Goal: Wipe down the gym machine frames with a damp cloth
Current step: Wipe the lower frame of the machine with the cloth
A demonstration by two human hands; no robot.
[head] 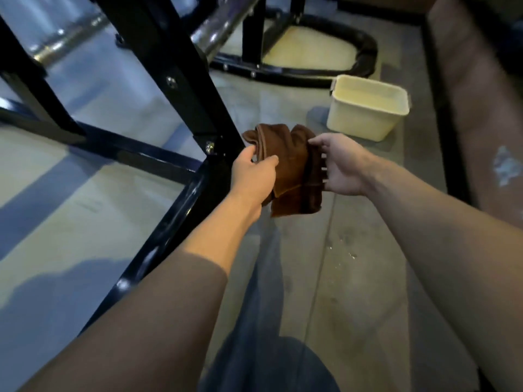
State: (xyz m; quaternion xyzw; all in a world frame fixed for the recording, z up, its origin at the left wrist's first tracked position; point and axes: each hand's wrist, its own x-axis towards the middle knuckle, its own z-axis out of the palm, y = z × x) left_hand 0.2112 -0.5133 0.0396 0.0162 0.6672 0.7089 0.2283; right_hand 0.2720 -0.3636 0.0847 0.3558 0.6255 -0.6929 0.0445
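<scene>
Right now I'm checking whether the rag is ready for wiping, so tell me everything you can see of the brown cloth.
The brown cloth looks like soft fabric, bunched and folded into thick layers with stitched hems showing. It is held in the air above the grey floor, right of the black machine frame and nearer than the cream tub. The left hand grips its left side; the right hand holds its right edge, thumb on top. Its lower end hangs loose. Whether it is damp cannot be told.
</scene>
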